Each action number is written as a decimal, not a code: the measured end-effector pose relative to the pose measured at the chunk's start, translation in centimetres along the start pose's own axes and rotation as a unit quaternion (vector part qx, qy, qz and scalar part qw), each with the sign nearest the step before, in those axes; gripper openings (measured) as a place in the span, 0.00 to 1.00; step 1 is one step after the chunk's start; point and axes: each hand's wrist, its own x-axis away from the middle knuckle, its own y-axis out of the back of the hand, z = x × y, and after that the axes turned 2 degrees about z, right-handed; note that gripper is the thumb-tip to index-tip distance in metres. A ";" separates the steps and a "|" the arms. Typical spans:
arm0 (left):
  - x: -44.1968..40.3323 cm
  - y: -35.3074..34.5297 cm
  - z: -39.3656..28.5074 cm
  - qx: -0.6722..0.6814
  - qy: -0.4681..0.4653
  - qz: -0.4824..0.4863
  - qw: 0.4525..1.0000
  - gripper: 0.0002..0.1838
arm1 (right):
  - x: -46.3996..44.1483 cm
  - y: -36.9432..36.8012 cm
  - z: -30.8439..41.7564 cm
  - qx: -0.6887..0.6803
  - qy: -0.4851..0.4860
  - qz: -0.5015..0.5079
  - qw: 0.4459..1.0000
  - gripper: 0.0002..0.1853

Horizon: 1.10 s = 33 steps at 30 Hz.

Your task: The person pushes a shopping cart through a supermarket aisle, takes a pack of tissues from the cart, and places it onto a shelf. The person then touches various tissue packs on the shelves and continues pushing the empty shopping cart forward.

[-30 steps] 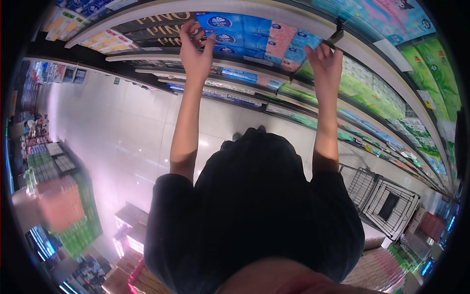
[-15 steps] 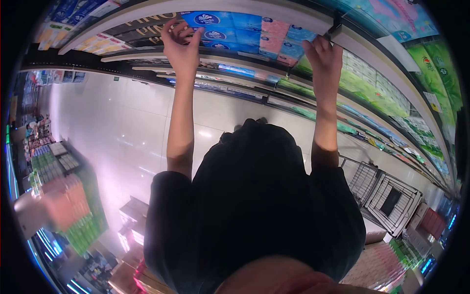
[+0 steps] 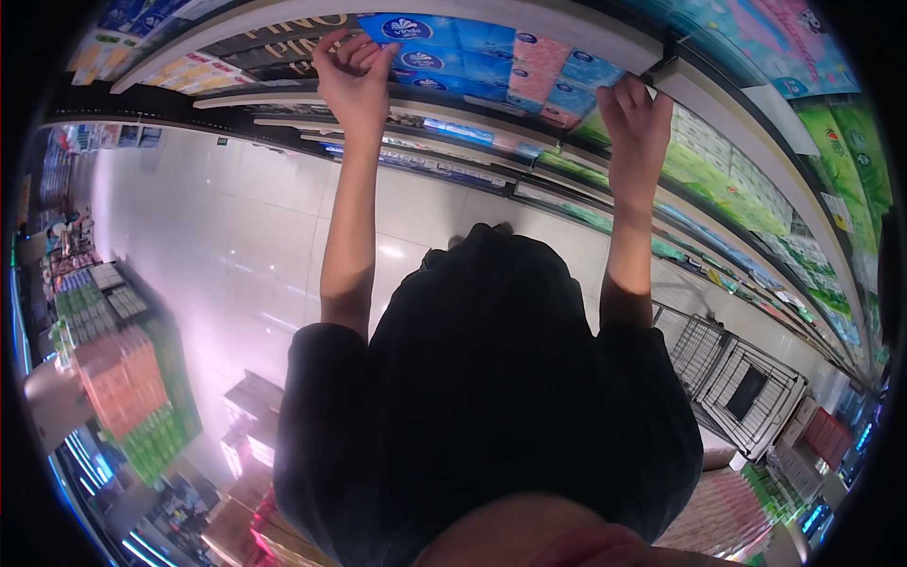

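Note:
Blue Vinda tissue packs (image 3: pixel 449 61) lie stacked on a shelf in front of me, with pink packs (image 3: pixel 540 71) and lighter blue packs (image 3: pixel 584 83) beside them. At the left end of the blue stack is my left hand (image 3: pixel 354 85), its fingers spread and curved, nothing held; black packs with gold letters (image 3: pixel 288 47) lie behind it and to its left. My right hand (image 3: pixel 635 123) is raised at the right end of the row, near the shelf edge, fingers bent and apart, holding nothing. Whether its fingertips touch a pack I cannot tell.
Green tissue packs (image 3: pixel 723 161) fill the shelf to the right. Lower shelves run beneath my hands above the tiled floor (image 3: pixel 274 217). A wire cart (image 3: pixel 746 392) stands at the right. Stacked pink packs (image 3: pixel 123 378) are at the far left.
Over the last second my left hand has moved left along the stack, away from the blue packs' front. My right hand has shifted slightly right and down.

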 end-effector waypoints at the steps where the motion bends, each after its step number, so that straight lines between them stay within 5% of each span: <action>1: 0.0 0.0 0.1 0.003 -0.004 0.002 1.000 0.33 | 0.1 0.1 -0.1 0.000 0.000 0.001 1.000 0.26; 9: 0.1 -0.3 0.1 0.011 0.001 -0.021 1.000 0.31 | 0.0 0.7 -1.0 -0.016 -0.028 -0.040 0.999 0.26; 12: -0.2 0.0 0.5 0.013 0.012 -0.006 1.000 0.30 | 0.7 2.6 -3.3 -0.052 -0.021 -0.035 0.998 0.19; 16: -0.2 1.2 1.6 -0.004 0.021 -0.004 1.000 0.29 | 0.7 3.7 -4.3 -0.190 -0.030 -0.096 0.977 0.21; 19: 0.6 2.4 0.6 -0.081 0.042 0.014 0.996 0.26 | 2.1 0.7 -2.0 0.164 0.039 -0.150 0.974 0.17; 21: 0.8 4.3 1.2 -0.090 0.035 0.012 0.995 0.25 | 3.6 -1.2 -0.9 0.224 0.058 -0.186 0.955 0.15; 33: -2.2 27.2 5.8 -0.087 0.080 -0.016 0.993 0.12 | 3.4 -19.8 -8.9 0.205 0.002 -0.100 0.974 0.06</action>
